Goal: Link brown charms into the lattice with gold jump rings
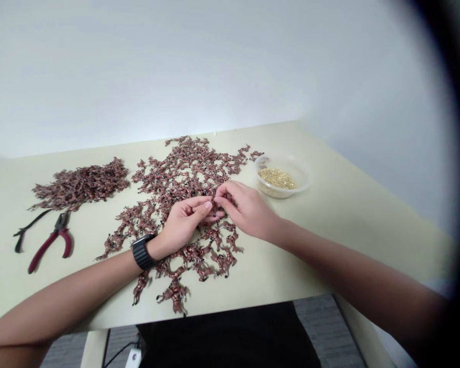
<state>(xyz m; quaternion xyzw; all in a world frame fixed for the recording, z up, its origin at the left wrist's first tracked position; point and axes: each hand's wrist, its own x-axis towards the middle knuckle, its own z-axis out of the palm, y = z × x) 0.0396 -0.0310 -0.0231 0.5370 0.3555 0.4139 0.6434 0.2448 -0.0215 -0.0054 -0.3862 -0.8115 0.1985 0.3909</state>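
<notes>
My left hand (184, 223) and my right hand (245, 209) meet over the middle of a wide spread of small reddish-brown charm pieces (184, 184) on the pale table (329, 225). The fingertips of both hands pinch together on one small reddish-brown piece (213, 205) between them. A black watch (142, 252) is on my left wrist. My left forearm lies across the near part of the spread.
A denser heap of the same brown pieces (80, 185) lies at the back left. Red-handled pliers (51, 240) and a dark-handled tool (26, 231) lie at the left. A clear plastic bowl (297, 176) with small gold bits stands right of my hands. A wall rises behind.
</notes>
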